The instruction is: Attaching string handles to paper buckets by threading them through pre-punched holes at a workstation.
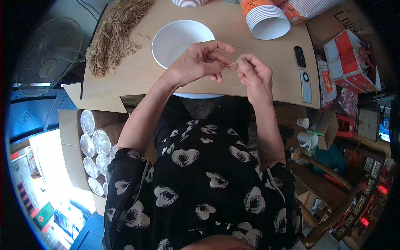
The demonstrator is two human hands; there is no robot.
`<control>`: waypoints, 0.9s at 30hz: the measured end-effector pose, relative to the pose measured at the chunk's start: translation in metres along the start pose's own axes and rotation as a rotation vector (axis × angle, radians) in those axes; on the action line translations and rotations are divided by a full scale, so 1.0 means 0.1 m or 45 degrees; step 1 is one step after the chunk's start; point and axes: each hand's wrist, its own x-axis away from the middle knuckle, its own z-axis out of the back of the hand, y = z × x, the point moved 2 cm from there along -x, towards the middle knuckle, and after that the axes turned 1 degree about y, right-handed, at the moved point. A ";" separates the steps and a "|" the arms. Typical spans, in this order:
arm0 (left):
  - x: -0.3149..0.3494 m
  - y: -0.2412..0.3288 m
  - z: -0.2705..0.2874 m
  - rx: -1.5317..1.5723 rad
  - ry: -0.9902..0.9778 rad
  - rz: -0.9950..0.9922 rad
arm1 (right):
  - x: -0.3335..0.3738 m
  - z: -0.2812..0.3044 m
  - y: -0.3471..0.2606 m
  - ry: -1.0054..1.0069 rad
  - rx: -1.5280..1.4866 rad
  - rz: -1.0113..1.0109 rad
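Over the front of the table my two hands meet, working on a thin beige string point(232, 65). My right hand point(256, 77) pinches it between thumb and forefinger, and a loose tail of it dangles below. My left hand point(202, 62) holds the string's other side between thumb and a finger, its remaining fingers spread apart. Just behind my left hand stands a large white paper tub point(160, 43), partly hidden by that hand. A thick bundle of similar beige strings point(114, 35) lies at the table's far left, with a few scraps beside it.
Stacked white paper tubs point(270, 25) lie on their side at the back right of the table point(287, 58). A black object point(299, 56) and a phone point(306, 85) rest near its right edge. A carton of wrapped cups point(71, 146) and a fan point(48, 58) stand left.
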 end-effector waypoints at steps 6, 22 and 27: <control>-0.04 0.08 -0.05 0.006 0.028 -0.009 | 0.02 0.03 -0.07 0.047 -0.083 0.094; 0.18 0.17 -0.41 -1.089 0.295 -0.827 | 0.47 0.34 -0.55 -0.085 0.419 0.149; 0.31 -0.04 -0.25 -1.344 0.639 -0.892 | 0.59 0.55 -0.62 0.049 0.002 0.203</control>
